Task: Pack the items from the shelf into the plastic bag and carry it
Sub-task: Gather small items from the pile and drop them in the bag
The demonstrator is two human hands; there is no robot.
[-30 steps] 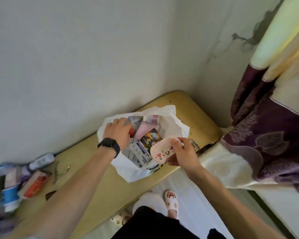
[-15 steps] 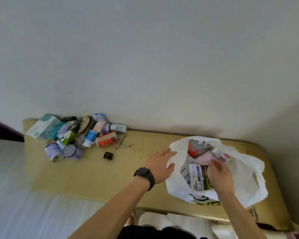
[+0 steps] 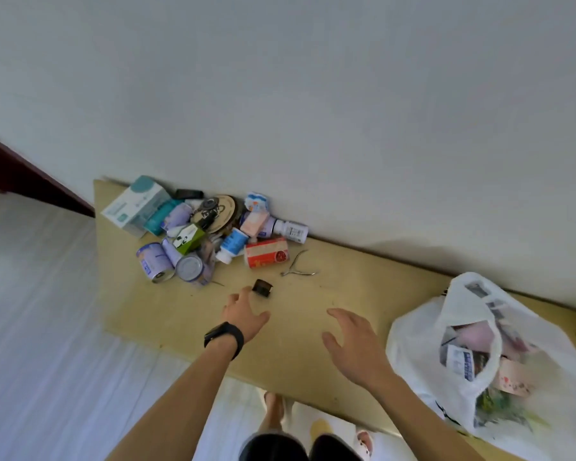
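**Off-task bits in view**

Plain white wall (image 3: 313, 94) fills upper frame. Dark red-brown trim (image 3: 30, 174) at left edge. Pale striped floor (image 3: 47, 361) below. Black wristwatch (image 3: 225, 337) on wrist. Slippered feet (image 3: 320, 427) at btm centre.

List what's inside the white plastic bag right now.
Through the mouth of the white plastic bag show a blue-and-white printed box, a pink packet and a pale pink patterned case. Whatever lies beneath them is covered by the bag's plastic.
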